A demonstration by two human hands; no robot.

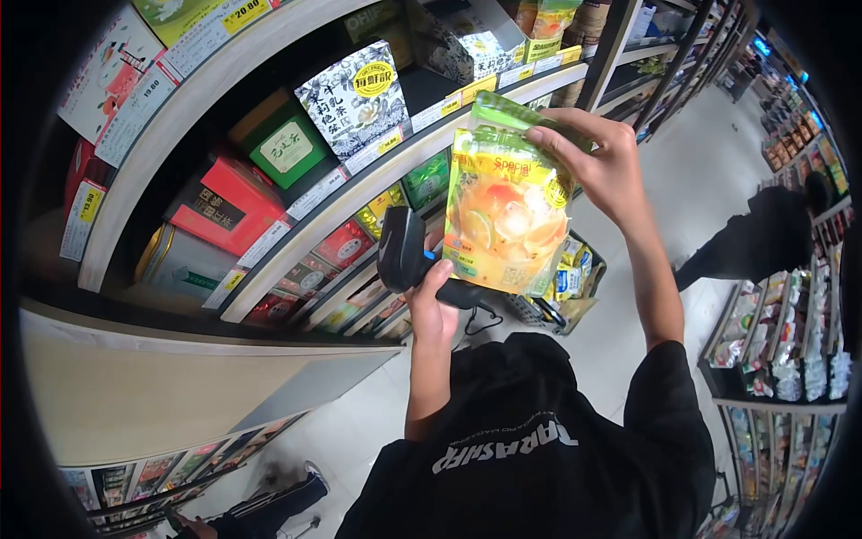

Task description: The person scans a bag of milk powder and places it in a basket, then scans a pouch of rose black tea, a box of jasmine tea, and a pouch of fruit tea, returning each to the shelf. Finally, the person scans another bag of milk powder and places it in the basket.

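While pinching yellow-green fruit-print plastic pouch (507, 216) by top edge w/ R hand (603, 160), grips black plastic handheld scanner (400, 247) w/ L hand (432, 307). Has pouch approx. 2 o'clock from view ctr.

A shelf (409, 160) carries a white box (353, 103). Left of the white box sit a green box (285, 148), then a red box (224, 207), then a silver container (184, 260); right of it, a patterned box (469, 38). Well below it, the pale floor (687, 135) bears a basket (582, 316).
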